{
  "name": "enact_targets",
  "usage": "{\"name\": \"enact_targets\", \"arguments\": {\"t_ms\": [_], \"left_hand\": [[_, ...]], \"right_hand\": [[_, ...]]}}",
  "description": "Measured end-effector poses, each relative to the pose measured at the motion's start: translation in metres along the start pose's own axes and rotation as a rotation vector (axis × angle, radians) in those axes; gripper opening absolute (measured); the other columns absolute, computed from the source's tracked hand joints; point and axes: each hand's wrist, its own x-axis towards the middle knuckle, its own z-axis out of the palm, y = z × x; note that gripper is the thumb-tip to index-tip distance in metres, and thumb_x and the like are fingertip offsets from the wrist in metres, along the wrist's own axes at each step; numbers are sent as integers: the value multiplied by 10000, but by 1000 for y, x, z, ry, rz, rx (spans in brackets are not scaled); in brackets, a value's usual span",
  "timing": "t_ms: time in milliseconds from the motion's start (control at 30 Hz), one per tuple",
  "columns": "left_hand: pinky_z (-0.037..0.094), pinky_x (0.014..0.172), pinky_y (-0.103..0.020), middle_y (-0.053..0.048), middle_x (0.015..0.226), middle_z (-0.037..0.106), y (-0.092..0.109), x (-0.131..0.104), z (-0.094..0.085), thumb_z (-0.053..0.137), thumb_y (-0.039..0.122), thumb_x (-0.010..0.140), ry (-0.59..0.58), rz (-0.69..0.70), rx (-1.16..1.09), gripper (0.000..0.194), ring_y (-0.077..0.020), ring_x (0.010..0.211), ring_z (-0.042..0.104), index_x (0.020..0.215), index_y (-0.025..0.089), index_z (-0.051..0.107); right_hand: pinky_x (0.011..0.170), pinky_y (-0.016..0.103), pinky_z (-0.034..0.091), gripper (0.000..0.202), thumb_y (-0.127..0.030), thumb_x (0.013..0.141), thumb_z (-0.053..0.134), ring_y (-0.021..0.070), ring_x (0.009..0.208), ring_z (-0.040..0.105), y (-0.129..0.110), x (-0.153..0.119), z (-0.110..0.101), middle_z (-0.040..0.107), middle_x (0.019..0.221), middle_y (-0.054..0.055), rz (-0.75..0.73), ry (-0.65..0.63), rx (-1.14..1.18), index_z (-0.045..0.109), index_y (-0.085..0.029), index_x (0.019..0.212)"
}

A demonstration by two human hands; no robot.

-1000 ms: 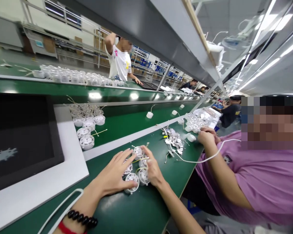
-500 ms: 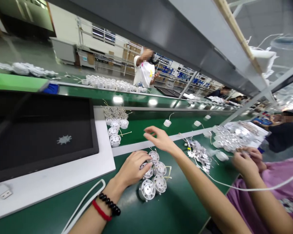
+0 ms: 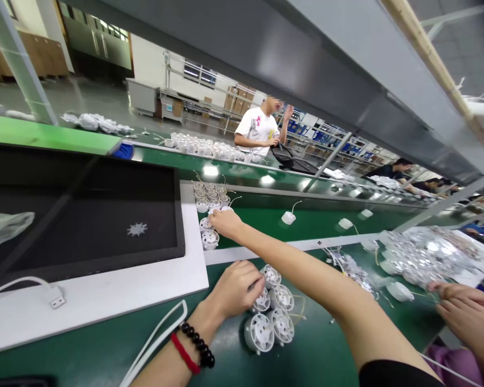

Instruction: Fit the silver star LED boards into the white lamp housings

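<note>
My right hand point(image 3: 226, 224) reaches across to the green channel, its fingers closed on a white round plastic housing at the front of a cluster of such housings point(image 3: 210, 240). The fingers partly cover the gripped part. Nearer to me, my left hand point(image 3: 239, 290) is curled, thumb against the fingers, at the left edge of several white round housings point(image 3: 262, 332) on the green bench. What it holds, if anything, is hidden. Thin pale wires stick out of the housings, which stand with their spoked faces up.
A black tray point(image 3: 84, 226) with one grey star-shaped plate point(image 3: 137, 229) lies on a white board point(image 3: 145, 290) at left. Single housings, one a white piece point(image 3: 289, 217), sit along the channel. To the right are silvery parts point(image 3: 431, 252) and a co-worker's hands point(image 3: 463, 312).
My right hand has moved left from over the bench to the housings in the channel and closed. The left hand's fingers have curled in. The view has shifted left.
</note>
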Motion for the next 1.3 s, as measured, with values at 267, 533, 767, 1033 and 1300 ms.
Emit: {"name": "enact_targets", "arguments": {"t_ms": [267,533,767,1033,1300], "left_hand": [[638,844,-369,-20,936,726,3,4,-6,689,277,1060,39,-7,-5,162,-179,888,720,950,159,701],[637,841,-366,-30,968,735,-2,7,-13,646,278,1084,106,22,-36,168,-182,905,725,977,161,702],[613,853,-380,-35,963,750,-9,9,-12,570,350,1121,152,38,-88,270,-195,914,727,973,171,708],[620,867,-386,-37,975,746,-9,7,-15,601,338,1108,118,13,-75,241,-196,929,728,977,167,708],[636,865,-383,-33,978,734,-7,6,-16,658,296,1079,78,-74,-74,173,-187,919,724,983,160,705]], "right_hand": [[932,455,637,321,-359,1061,704,254,1100,720,36,-49,-9,702,1298,107,133,-13,-10,681,-159,1310],[915,436,634,261,-361,1065,698,233,1046,725,99,-174,-6,723,1219,89,395,-8,-24,705,-162,1233],[863,398,638,229,-358,1058,709,209,978,725,95,-265,60,730,1151,69,346,-152,78,713,-158,1169],[1193,591,408,706,-1,850,562,360,1439,543,77,-297,71,558,1586,198,246,-8,280,603,-202,1525],[1155,550,517,683,-330,1014,648,357,1449,566,171,-243,69,518,1641,181,450,109,650,443,-243,1660]]}}
